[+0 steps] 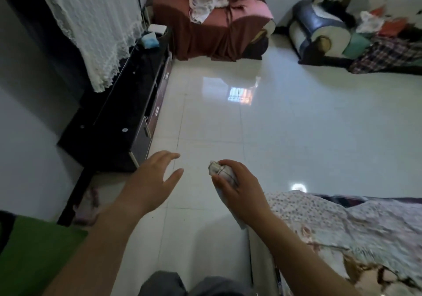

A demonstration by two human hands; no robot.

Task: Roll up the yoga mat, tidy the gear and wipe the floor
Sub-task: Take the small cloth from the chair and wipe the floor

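My right hand (237, 188) grips a bunched pale cloth (218, 170) with thin dark lines; its tip pokes out past my fingers and a tail hangs below my wrist. My left hand (153, 181) hovers beside it, fingers spread and holding nothing. Both are above the glossy white tiled floor (285, 124). A green surface (38, 250) shows at the lower left corner; I cannot tell whether it is the yoga mat.
A black low TV cabinet (118, 113) under a white lace cover runs along the left wall. A maroon armchair (212, 21) and a cluttered sofa (342, 33) stand at the far side. A floral bedspread (354, 238) fills the lower right. My knees show at the bottom.
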